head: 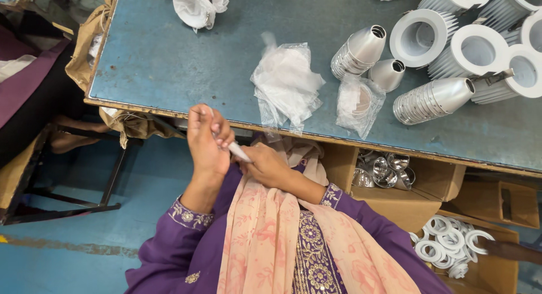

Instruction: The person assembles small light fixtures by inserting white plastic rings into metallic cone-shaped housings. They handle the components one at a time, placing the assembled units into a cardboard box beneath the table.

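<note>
Nearest the camera, both hands work just below the table edge, above a peach scarf [265, 232]. The left hand [208, 141] is raised, fingers curled together and clamped on the upper end of a thin white strip [237, 151]. The right hand [268, 165] has fingers closed on the strip's lower end. To the right, below the table, 1 cardboard box [437, 181] holds shiny reflector cups [384, 170]; another holds white rings [449, 243]. On the blue table [169, 57] lie crumpled clear plastic bags [285, 82], then stacked silver reflector cones [432, 99], with white finned lamp housings [474, 51] farthest away.
</note>
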